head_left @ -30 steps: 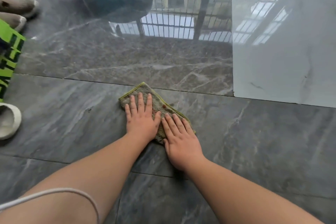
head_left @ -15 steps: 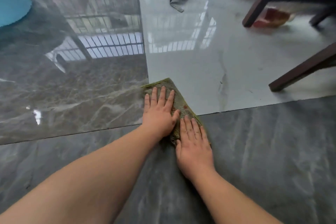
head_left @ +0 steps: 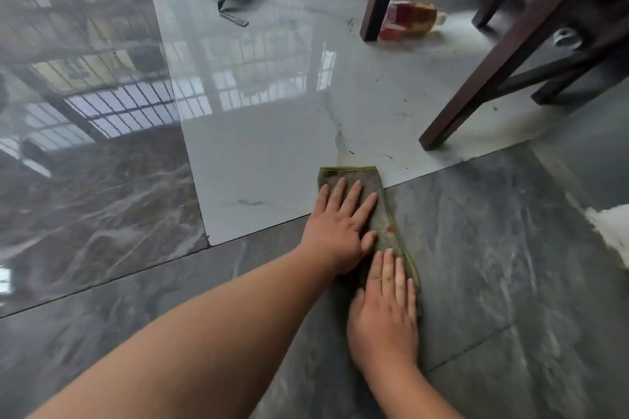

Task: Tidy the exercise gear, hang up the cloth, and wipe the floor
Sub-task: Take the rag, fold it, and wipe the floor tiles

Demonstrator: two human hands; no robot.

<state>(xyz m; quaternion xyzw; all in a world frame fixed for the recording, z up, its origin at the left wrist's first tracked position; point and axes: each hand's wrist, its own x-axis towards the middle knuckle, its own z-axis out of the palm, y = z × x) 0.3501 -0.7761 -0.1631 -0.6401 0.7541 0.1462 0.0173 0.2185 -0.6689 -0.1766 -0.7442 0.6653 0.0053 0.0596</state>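
**A:** What has changed over the last second?

**B:** The green-edged cleaning cloth (head_left: 369, 211) has travelled. A second ago it lay wholly on dark grey marbled tile, near some slippers. Now its far end rests on the pale glossy tile (head_left: 272, 133), and the rest straddles the seam back onto the dark tile (head_left: 493, 248). Wooden chair legs (head_left: 476, 85) and a toppled bottle of amber liquid (head_left: 410, 20) have come into view beyond it.

**A:** What does that mean for the job?

**B:** The floor wiping looks well under way. Dark specks and a yellowish streak on the pale tile just ahead of the cloth appear not yet wiped.

**A:** How are the hands placed?

**B:** Both are flat and released, gripping nothing, palms pressing the cloth down. The left hand (head_left: 340, 228) is forward, fingers spread toward the cloth's far edge. The right hand (head_left: 384, 313) sits behind it on the near end, fingers straight and close together. Both forearms reach out from the bottom of the view.
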